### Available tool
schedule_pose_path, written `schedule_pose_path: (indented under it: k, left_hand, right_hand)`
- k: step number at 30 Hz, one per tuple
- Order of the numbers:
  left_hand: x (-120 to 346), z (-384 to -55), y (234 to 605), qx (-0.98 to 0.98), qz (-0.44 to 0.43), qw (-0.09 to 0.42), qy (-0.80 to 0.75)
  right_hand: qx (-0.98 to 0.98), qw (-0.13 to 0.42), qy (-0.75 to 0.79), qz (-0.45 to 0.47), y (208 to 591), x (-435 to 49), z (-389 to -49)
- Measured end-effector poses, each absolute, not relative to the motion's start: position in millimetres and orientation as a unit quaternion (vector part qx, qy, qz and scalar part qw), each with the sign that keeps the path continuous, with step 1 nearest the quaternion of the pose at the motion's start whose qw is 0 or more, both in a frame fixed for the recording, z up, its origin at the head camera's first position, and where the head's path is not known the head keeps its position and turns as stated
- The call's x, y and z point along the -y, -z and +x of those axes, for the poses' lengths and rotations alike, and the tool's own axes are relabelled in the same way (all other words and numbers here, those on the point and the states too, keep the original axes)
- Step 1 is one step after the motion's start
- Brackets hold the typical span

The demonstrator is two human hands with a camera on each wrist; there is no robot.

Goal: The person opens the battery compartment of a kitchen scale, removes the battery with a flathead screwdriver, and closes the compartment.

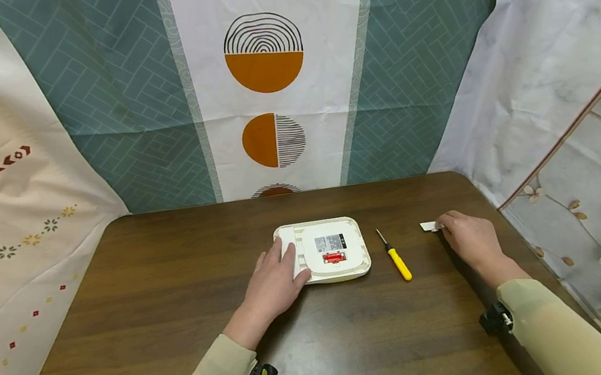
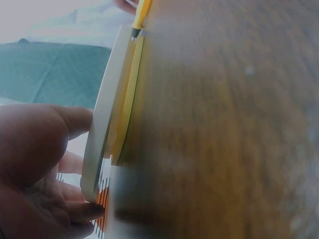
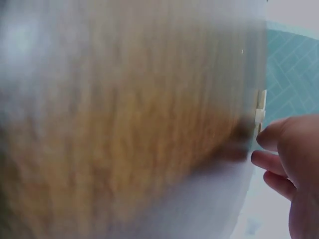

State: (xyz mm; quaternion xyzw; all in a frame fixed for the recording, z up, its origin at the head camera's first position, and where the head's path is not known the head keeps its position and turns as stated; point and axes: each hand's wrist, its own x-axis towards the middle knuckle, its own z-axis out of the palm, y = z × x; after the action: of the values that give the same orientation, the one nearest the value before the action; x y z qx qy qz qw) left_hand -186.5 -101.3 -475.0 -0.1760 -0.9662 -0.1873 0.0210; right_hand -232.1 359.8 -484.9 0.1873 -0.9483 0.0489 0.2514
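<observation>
A flat white device (image 1: pixel 318 269) with rounded corners lies with its labelled underside up, and a red battery (image 1: pixel 335 257) shows in its uncovered compartment. My left hand (image 1: pixel 275 282) rests on its left end, fingers spread and fairly straight, thumb by the near edge. The left wrist view shows the thumb against the white side (image 2: pixel 102 119) of the device. Off to the right, my right hand (image 1: pixel 470 241) pinches a small white battery cover (image 1: pixel 429 226) at its right end. In the right wrist view that cover (image 3: pixel 260 112) is just beyond the fingertips.
A screwdriver (image 1: pixel 397 258) with a yellow handle lies between the device and my right hand, tip pointing away. The brown wooden table (image 1: pixel 182 335) ends at a patterned curtain (image 1: pixel 264 102) behind, with more cloth along both sides.
</observation>
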Motion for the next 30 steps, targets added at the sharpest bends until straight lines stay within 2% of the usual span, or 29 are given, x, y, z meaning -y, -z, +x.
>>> schedule_pose_path:
  k: [8,16,30]
  left_hand:
    - [101,-187,473,0.967,-0.172,0.015,0.189]
    - [101,-186,474,0.966,-0.173,0.015,0.192]
    - [101,-188,476,0.966,-0.173,0.012,0.193]
  right_hand:
    - [0.951,0.254,-0.049,0.171,475,-341,-224]
    - [0.971,0.185,-0.041,0.143,467,-314,-214]
    - [0.985,0.096,-0.043,0.135,462,-282,-200]
